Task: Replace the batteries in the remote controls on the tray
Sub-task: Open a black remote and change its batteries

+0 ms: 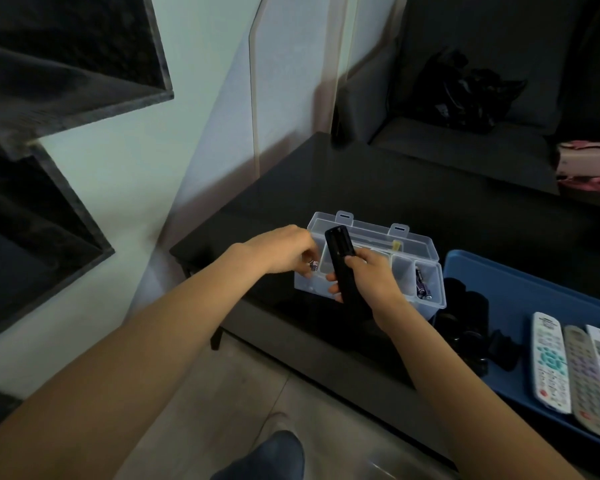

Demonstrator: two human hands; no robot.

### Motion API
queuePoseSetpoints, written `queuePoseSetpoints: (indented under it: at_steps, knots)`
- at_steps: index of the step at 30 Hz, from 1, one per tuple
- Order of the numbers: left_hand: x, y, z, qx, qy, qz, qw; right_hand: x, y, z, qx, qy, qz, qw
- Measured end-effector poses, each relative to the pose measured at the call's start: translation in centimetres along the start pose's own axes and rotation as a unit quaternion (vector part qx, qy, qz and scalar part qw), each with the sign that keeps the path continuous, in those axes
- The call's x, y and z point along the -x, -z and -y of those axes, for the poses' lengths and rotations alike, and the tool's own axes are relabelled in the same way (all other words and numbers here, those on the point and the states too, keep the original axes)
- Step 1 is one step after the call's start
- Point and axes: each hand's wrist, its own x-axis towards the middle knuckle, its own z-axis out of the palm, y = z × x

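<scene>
My right hand (pixel 371 278) grips a black remote control (pixel 342 261) upright over the clear plastic box (pixel 426 249); its open battery bay faces me at the top. My left hand (pixel 284 249) pinches a small purple battery (pixel 313 265) just left of the remote, above the box's left compartment. More purple batteries (pixel 421 284) lie in the box's right compartment. A blue tray (pixel 520 289) at the right holds three light-coloured remotes (pixel 551 362) and several black items (pixel 468 313).
The box and tray sit on a dark low table (pixel 378 188) with its left corner near the wall. A dark sofa with a black bag (pixel 465 91) stands behind. A pink and white item (pixel 589 164) lies at the far right. My knee (pixel 274 455) shows below.
</scene>
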Motion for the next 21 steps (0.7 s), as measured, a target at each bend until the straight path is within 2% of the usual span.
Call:
queuePoseSetpoints:
  at_steps: [2,5,9,15,21]
  knots:
    - [0.1,-0.1,-0.1,-0.033,0.004,0.031,0.999,0.0,-0.1,0.0,0.000,0.001,-0.001,1.000]
    - [0.0,-0.4,-0.5,-0.062,0.055,0.079,0.993,-0.1,-0.3,-0.1,-0.002,0.002,0.000,1.000]
    - [-0.5,-1.3,-1.1,-0.056,0.098,0.122,0.986,-0.1,-0.2,-0.2,-0.005,0.004,0.001,1.000]
    - [-1.2,-2.3,-1.5,-0.087,0.097,0.110,0.985,-0.4,0.4,-0.2,-0.001,0.000,-0.004,1.000]
    - [-1.3,-1.8,-0.6,-0.021,0.070,0.126,0.989,-0.5,0.6,-0.4,0.014,-0.006,-0.003,1.000]
